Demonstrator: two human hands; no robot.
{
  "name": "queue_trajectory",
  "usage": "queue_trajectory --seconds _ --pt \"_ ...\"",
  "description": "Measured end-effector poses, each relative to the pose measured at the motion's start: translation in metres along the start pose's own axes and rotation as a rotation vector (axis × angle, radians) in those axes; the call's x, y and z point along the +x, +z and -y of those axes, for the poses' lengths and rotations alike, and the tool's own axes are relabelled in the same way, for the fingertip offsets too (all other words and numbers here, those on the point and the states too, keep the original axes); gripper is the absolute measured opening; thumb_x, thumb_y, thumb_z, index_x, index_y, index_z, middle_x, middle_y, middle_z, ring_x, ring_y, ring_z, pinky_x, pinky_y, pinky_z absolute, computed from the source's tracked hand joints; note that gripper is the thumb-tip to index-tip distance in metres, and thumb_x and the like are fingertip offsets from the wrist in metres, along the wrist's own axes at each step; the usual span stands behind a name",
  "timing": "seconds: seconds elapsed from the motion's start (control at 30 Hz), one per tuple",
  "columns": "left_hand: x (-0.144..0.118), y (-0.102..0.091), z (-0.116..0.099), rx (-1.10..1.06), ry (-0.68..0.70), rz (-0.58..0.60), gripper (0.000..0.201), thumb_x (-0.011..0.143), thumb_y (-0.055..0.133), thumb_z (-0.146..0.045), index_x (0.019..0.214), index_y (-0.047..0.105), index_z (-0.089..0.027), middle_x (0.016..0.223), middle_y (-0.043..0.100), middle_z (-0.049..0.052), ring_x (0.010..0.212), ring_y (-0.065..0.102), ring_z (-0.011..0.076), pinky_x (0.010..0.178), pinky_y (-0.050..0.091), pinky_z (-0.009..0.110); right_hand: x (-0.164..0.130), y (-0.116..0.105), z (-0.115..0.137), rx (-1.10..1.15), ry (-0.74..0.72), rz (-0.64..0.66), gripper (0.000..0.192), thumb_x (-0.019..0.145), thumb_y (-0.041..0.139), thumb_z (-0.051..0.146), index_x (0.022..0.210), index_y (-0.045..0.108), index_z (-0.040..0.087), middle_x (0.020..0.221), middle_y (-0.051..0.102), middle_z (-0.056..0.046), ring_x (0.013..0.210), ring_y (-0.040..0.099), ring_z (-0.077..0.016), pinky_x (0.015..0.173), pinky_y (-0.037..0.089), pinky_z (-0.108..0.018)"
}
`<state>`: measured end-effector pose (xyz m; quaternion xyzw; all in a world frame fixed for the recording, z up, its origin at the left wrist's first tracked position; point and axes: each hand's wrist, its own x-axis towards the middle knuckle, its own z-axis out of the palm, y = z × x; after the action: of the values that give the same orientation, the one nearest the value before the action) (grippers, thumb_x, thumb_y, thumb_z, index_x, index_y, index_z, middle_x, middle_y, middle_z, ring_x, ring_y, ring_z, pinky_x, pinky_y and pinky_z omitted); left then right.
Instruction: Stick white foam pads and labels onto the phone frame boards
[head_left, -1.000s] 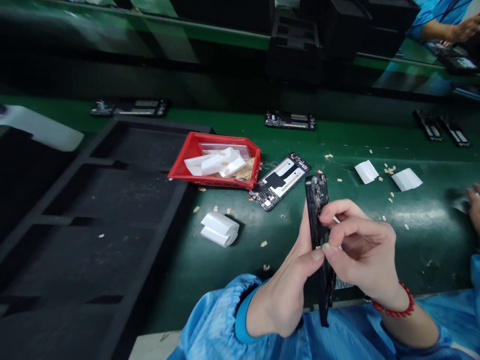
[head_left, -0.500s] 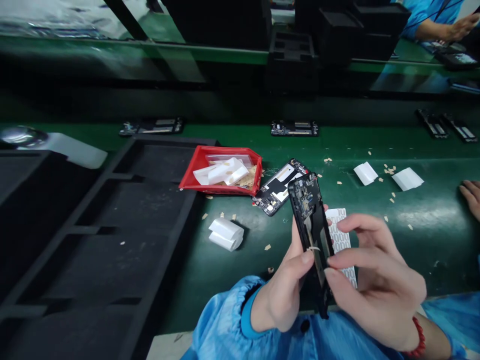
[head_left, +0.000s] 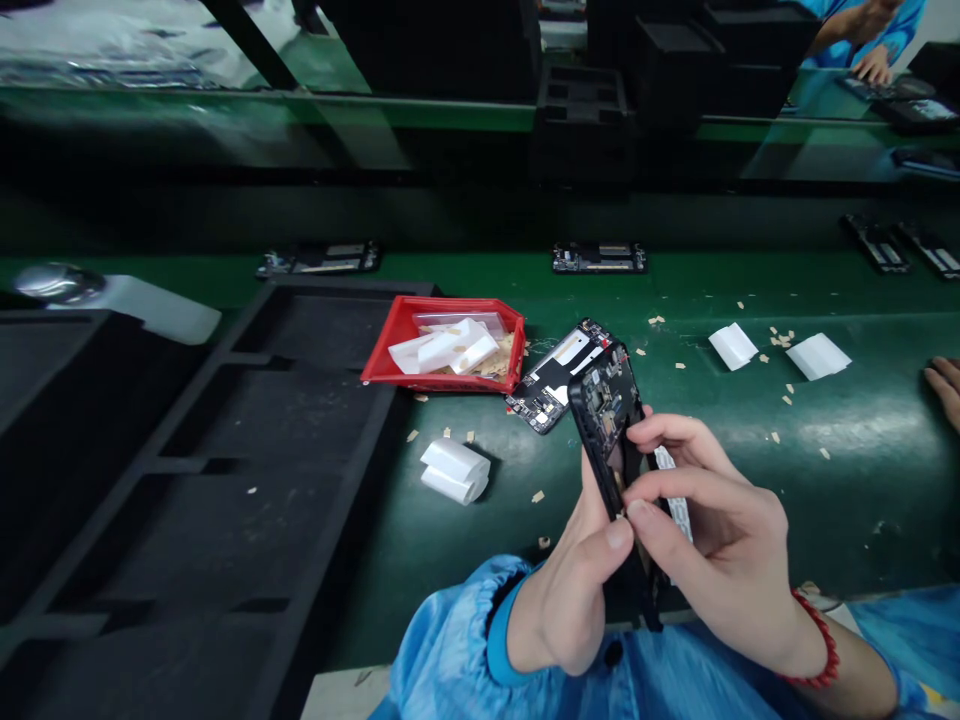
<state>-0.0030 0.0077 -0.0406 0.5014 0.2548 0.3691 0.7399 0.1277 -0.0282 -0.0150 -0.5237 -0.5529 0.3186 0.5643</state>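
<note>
My left hand [head_left: 564, 600] is closed around an opened phone [head_left: 604, 395], holding it tilted upright with its circuit board and inner parts showing. My right hand [head_left: 724, 550] reaches over the phone's inside, thumb and index fingertip pinched together near its middle, beside my left thumb. Whatever is in that pinch is too small to make out. Behind the right fingers, a white printed sheet [head_left: 677, 512] shows in part. Just beyond the held phone, another opened phone [head_left: 559, 385] lies on the green bench, against a red bin [head_left: 442, 383].
Black compartment trays [head_left: 225, 530] fill the left side. Folded white papers [head_left: 455, 470] and small tan pieces lie scattered on the bench [head_left: 750, 480]. More opened phones [head_left: 600, 258] line the back. A co-worker's hand [head_left: 943, 388] rests at the right edge.
My right hand has moved left and in over the phone, its pinch now beside my left thumb. The phone has turned slightly. The co-worker's hands at the top right have shifted.
</note>
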Motion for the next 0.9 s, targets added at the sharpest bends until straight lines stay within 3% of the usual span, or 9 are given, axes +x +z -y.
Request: queue_trajectory --seconds 0.13,0.27,0.4,0.53,0.67,0.73,0.77,0.83,0.9 --pt "-0.001 0.0 0.0 -0.022 0.005 -0.042 0.067 0.093 0.047 -0.054 0.152 0.044 -0.024 0.156 0.049 0.005 0.155 0.021 0.0341 0.128 0.012 0.051 0.001 -0.004 0.003 0.093 0.126 0.092 0.014 0.095 0.063 0.019 0.092 0.074 0.027 0.118 0.062 -0.004 0.109 0.063 -0.0166 0.097 0.055 -0.029" --pt "-0.004 0.002 -0.009 -0.257 -0.102 -0.031 0.07 0.085 0.051 -0.049 0.151 0.045 -0.026 0.157 0.048 0.003 0.154 0.024 0.0347 0.127 0.015 0.053 -0.001 -0.009 0.01 0.109 0.145 0.17 0.021 0.1 0.056 0.023 0.099 0.076 0.029 0.12 0.06 -0.003 0.109 0.062 -0.0147 0.097 0.055 -0.024" --pt "-0.004 0.004 -0.019 -0.503 -0.208 0.073 0.075 0.076 0.052 -0.044 0.147 0.049 -0.022 0.154 0.05 0.005 0.152 0.028 0.0383 0.126 0.014 0.056 -0.008 -0.008 0.017 0.035 0.08 0.064 0.023 0.1 0.054 0.019 0.101 0.075 0.029 0.12 0.062 -0.002 0.105 0.061 -0.0122 0.095 0.054 -0.021" --pt "-0.003 0.008 -0.016 -0.461 -0.183 0.05 0.071 0.074 0.056 -0.041 0.143 0.053 -0.024 0.153 0.051 0.002 0.153 0.025 0.0377 0.126 0.013 0.055 -0.007 -0.003 0.015 -0.044 -0.026 0.033 0.021 0.094 0.059 0.012 0.102 0.074 0.024 0.12 0.062 -0.005 0.103 0.064 -0.0131 0.094 0.056 -0.023" --pt "-0.002 0.007 0.003 -0.235 -0.162 -0.163 0.058 0.08 0.06 -0.049 0.134 0.063 -0.027 0.147 0.057 0.004 0.147 0.039 0.0359 0.123 0.028 0.052 -0.004 -0.003 -0.002 -0.132 -0.134 0.039 0.023 0.091 0.06 0.01 0.105 0.072 0.023 0.125 0.061 -0.007 0.114 0.065 -0.0173 0.1 0.055 -0.028" --pt "0.001 0.001 0.014 -0.057 -0.175 -0.365 0.053 0.081 0.06 -0.059 0.121 0.07 -0.026 0.13 0.069 0.008 0.134 0.054 0.0369 0.114 0.043 0.051 -0.006 -0.007 -0.012 -0.23 -0.18 -0.007 0.028 0.091 0.062 0.012 0.114 0.071 0.025 0.139 0.055 -0.01 0.129 0.058 -0.0235 0.11 0.049 -0.038" --pt "0.003 -0.004 0.019 -0.034 -0.174 -0.383 0.051 0.08 0.062 -0.06 0.118 0.071 -0.026 0.122 0.072 0.009 0.13 0.057 0.0372 0.11 0.047 0.05 -0.008 -0.009 -0.016 -0.281 -0.187 -0.037 0.035 0.09 0.064 0.015 0.123 0.068 0.025 0.147 0.05 -0.012 0.137 0.052 -0.0276 0.114 0.046 -0.044" --pt "0.011 -0.015 0.026 0.051 -0.217 -0.462 0.051 0.082 0.064 -0.057 0.121 0.069 -0.025 0.109 0.076 0.007 0.115 0.066 0.0362 0.095 0.057 0.046 -0.01 -0.015 -0.024 -0.3 -0.131 -0.036 0.054 0.089 0.068 0.021 0.141 0.055 0.025 0.15 0.049 -0.014 0.14 0.049 -0.0305 0.113 0.047 -0.048" --pt "0.022 -0.022 0.028 0.203 -0.231 -0.687 0.054 0.079 0.067 -0.057 0.121 0.068 -0.022 0.095 0.076 0.004 0.093 0.071 0.0321 0.075 0.06 0.039 -0.007 -0.021 -0.029 -0.15 0.039 0.102 0.059 0.091 0.068 0.031 0.145 0.049 0.023 0.13 0.066 -0.012 0.121 0.066 -0.0253 0.095 0.061 -0.038"
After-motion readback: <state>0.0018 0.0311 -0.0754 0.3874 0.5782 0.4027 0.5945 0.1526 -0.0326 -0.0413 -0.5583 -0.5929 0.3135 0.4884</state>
